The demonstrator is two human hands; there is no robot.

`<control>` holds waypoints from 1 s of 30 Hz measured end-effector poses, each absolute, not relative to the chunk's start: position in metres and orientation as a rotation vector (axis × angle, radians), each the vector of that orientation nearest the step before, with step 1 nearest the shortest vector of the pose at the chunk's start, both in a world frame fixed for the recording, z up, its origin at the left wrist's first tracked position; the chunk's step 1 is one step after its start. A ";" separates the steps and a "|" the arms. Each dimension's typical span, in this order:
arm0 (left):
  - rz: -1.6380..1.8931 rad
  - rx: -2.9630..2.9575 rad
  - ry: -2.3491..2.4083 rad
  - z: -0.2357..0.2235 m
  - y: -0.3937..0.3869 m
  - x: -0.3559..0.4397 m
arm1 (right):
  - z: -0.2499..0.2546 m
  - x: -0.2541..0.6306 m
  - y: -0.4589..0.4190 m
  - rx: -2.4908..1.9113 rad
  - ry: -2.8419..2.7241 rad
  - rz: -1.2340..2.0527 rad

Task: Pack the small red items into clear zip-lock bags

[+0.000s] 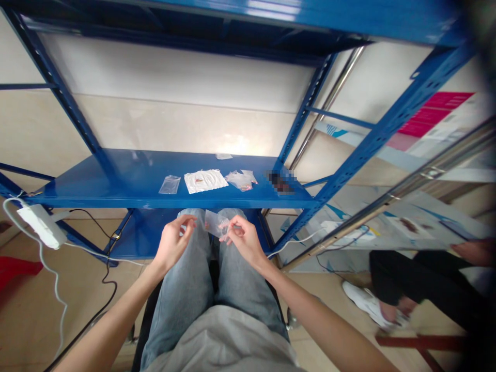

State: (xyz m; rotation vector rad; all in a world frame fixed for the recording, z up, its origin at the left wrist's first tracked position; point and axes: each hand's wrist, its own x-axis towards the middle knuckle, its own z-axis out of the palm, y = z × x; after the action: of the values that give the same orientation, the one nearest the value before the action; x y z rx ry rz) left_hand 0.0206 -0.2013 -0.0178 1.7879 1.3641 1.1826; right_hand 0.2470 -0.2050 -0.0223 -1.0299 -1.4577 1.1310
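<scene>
My right hand (pixel 245 238) pinches a small clear plastic bag (pixel 213 222) by its right side, above my knees and just in front of the shelf edge. To the left of the bag, apart from it, my left hand (pixel 175 239) is closed with thumb and fingers together; whatever may be between them is too small to make out. On the blue shelf (pixel 132 178) lie a flat clear bag (pixel 169 185), a white cloth-like sheet or pouch (pixel 211 180) with a small reddish-brown piece on it, and a heap of clear bags (pixel 242 180) with reddish bits.
A blurred-out dark object (pixel 281 183) sits at the shelf's right end, and a small white packet (pixel 223 156) at the back. A white power strip (pixel 42 225) with cables hangs at left. Blue uprights frame the shelf. Another person's legs (pixel 418 281) are at right.
</scene>
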 end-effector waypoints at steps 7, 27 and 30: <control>1.019 1.190 0.933 -0.022 -0.197 0.027 | -0.017 0.248 -0.201 -0.871 -1.269 1.387; 1.006 1.033 0.975 -0.035 -0.202 0.036 | -0.022 0.250 -0.197 -1.011 -1.168 1.367; 1.025 1.057 0.974 -0.038 -0.199 0.036 | -0.025 0.250 -0.194 -0.999 -1.176 1.371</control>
State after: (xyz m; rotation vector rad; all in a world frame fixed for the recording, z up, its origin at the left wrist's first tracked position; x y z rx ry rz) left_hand 0.0358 -0.1988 -0.0381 1.0568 0.9744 1.0252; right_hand 0.2500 -0.1945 -0.0250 -0.9992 -1.1759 1.3708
